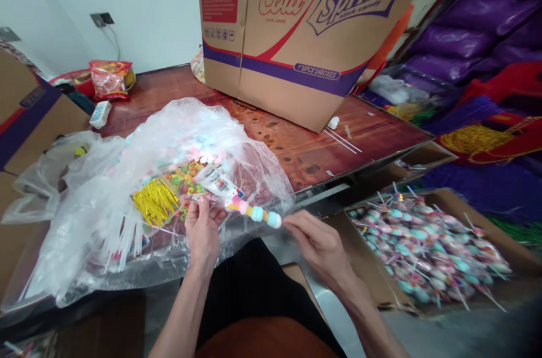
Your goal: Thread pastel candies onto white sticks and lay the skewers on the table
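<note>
My right hand [317,242] pinches one end of a candy skewer [258,213], a row of pink, blue and white soft pieces lying slantwise in front of me. My left hand [205,228] is closed at the thumb and fingers on the edge of a clear printed bag [220,180]. The skewer's far end meets the bag; whether it is inside I cannot make out. Just beyond my left hand are yellow twist ties [156,201] and colourful ring-shaped candies [186,180]. White sticks [125,236] lie to the left.
A large plastic sheet [271,169] with pastel pieces covers the table front. Behind it stands a big carton [275,42]. At lower right an open box [376,273] holds many wrapped candy skewers [427,245]. Purple sacks [478,13] are stacked at far right.
</note>
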`<state>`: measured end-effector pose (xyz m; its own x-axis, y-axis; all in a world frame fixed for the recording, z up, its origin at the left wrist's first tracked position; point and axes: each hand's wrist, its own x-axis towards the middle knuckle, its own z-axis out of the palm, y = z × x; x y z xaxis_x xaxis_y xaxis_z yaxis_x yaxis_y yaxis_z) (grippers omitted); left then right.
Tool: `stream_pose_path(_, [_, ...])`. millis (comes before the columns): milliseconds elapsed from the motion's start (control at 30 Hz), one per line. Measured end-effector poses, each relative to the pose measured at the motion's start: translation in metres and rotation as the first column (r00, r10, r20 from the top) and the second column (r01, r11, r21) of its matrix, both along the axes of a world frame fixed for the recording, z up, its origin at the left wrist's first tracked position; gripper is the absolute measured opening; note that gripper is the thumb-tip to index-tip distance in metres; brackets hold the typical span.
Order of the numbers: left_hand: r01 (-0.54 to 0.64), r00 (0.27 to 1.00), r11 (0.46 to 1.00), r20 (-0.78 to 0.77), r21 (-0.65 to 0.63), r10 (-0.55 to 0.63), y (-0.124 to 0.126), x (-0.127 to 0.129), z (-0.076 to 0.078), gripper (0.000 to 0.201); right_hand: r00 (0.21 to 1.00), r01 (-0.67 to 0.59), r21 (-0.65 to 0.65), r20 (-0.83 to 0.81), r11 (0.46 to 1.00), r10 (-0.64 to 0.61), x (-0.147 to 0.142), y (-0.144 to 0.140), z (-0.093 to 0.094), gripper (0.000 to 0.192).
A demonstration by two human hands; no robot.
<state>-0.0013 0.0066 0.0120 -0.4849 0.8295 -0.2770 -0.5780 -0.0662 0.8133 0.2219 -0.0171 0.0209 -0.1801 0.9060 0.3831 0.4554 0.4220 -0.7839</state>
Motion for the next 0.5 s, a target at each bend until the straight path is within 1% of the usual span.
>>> stream_pose_path(133, [0.055, 0.984, 0.998, -0.175, 0.041, -0.047, -0.003, -0.003, -0.004, 0.039, 0.999, -0.02, -0.061, -0.029, 0.998, 0.018, -0.006, -0.002, 0.003, 0.021])
stream_pose_path(233, [0.075, 0.965, 0.996, -0.253, 0.037, -0.063, -0.005, -0.003, -0.011, 0.038, 0.998, -0.036, -0.096, -0.06, 0.995, 0.03, -0.016, -0.004, 0.0, 0.023])
stream_pose_path(367, [0.071, 0.963, 0.997, -0.265, 0.042, -0.057, -0.006, -0.002, -0.017, 0.037, 0.996, -0.003, -0.123, -0.093, 0.992, -0.008, -0.027, -0.01, -0.007, 0.022])
stream_pose_path(500, [0.071, 0.964, 0.997, -0.258, 0.036, -0.059, -0.008, 0.002, -0.018, 0.036, 0.998, -0.006, -0.134, -0.065, 0.991, -0.003, -0.034, -0.014, -0.011, 0.022])
